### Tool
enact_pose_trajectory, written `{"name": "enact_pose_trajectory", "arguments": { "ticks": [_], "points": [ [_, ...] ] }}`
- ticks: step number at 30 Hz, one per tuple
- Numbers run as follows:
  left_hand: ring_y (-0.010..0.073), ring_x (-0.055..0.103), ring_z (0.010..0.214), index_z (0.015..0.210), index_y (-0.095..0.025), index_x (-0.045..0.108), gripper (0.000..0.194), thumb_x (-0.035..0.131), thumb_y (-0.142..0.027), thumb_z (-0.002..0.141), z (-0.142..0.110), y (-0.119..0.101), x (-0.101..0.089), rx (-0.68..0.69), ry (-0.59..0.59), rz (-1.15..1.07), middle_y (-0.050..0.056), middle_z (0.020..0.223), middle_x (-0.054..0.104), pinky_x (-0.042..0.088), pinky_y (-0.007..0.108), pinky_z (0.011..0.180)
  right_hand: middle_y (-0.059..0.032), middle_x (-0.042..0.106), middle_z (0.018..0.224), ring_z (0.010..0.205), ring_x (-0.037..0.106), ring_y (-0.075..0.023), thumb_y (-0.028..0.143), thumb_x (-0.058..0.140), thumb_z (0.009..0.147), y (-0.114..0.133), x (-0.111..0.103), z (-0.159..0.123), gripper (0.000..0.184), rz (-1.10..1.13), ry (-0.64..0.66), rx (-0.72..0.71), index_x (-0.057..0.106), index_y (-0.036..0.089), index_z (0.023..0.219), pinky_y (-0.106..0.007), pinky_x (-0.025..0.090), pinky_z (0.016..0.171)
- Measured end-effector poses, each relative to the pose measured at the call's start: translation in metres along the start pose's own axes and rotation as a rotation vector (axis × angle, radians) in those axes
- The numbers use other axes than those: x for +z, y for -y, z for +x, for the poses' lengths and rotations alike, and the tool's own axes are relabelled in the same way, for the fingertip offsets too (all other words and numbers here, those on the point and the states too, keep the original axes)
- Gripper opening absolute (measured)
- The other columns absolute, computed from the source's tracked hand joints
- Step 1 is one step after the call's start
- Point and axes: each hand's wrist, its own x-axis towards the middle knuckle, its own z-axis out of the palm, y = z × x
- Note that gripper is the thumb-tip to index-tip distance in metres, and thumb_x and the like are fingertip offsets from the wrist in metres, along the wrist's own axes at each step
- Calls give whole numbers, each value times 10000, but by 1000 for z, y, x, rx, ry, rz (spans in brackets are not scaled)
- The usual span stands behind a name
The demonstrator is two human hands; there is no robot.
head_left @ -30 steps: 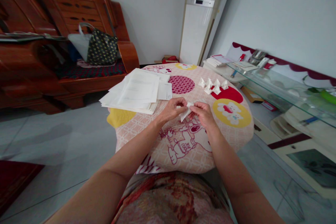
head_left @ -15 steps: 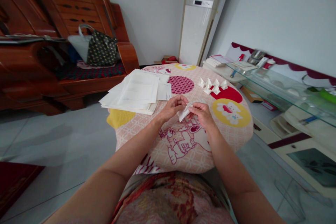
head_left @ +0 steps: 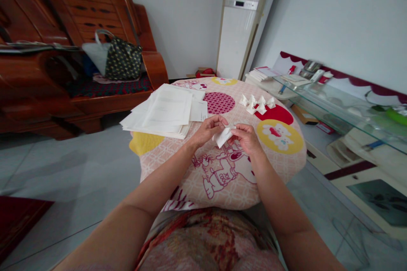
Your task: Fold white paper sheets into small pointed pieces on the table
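A small piece of folded white paper (head_left: 223, 136) is held between my two hands, just above the patterned tablecloth (head_left: 190, 178). My left hand (head_left: 210, 130) pinches its left side, and my right hand (head_left: 245, 137) grips its right side with thumb and fingers. Parts of the folds are hidden behind the fingers. Farther back on the right, several small pointed folded paper pieces (head_left: 261, 108) stand grouped together. To the left of my hands lies a loose stack of white paper sheets (head_left: 168, 108), some bearing faint print.
A glass-topped cabinet (head_left: 346, 106) with cups and papers runs along the right wall. At the left stands a wooden sofa (head_left: 92, 12) with a dark patterned bag (head_left: 124, 59) on its seat. A tall white air conditioner (head_left: 237, 38) stands behind the table.
The folded paper has turned slightly between my fingers and now shows a broader, squarer face. My hands stay in nearly the same place.
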Motion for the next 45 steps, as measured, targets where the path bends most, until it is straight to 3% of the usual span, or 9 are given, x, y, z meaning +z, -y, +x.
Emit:
{"name": "enact_pose_trajectory", "arguments": {
  "ticks": [5,10,14,25,32,36,45],
  "points": [
    [127,610,632,1016,-161,618,355,786,-389,802,0,1,-3,-50,94,-17,1,763,657,457,234,581,0,665,522,410,645,-175,451,807,722,2,-2,-4,327,47,103,140,590,206,722,-206,413,303],
    [122,573,556,1034,-167,611,394,795,-428,802,0,5,-4,-70,68,-62,-14,701,636,420,232,525,0,701,593,422,672,-182,498,794,750,2,3,-5,377,100,161,175,576,200,825,-198,427,293],
    [131,601,581,1040,-166,611,405,798,-436,802,0,8,-6,-85,78,-79,-1,727,658,432,236,542,-24,722,605,449,687,-197,530,778,757,0,5,-3,396,87,177,167,570,202,831,-231,502,338],
    [123,580,625,1034,-163,624,434,834,-417,751,1,7,-3,-100,33,-85,8,768,659,417,235,579,19,642,506,357,606,-166,462,775,733,-3,8,-1,332,31,23,95,555,216,698,-226,445,300],
    [98,502,635,877,-161,612,353,830,-384,711,1,1,-2,0,-13,200,-24,743,582,363,225,589,32,613,495,359,590,-160,446,757,752,-8,8,-1,295,-60,-4,56,579,221,684,-242,463,332],
    [102,471,632,820,-160,608,289,749,-405,762,1,2,-2,26,-29,367,-29,709,560,351,233,596,33,603,500,380,594,-163,475,738,756,-10,8,0,302,-116,-27,39,578,226,694,-252,473,354],
    [108,468,616,748,-161,595,249,700,-386,763,0,5,-2,7,-52,350,-29,667,541,343,241,585,39,521,481,403,489,-122,402,680,724,-8,13,2,269,-211,-95,2,517,224,604,-228,368,373]
  ]
}}
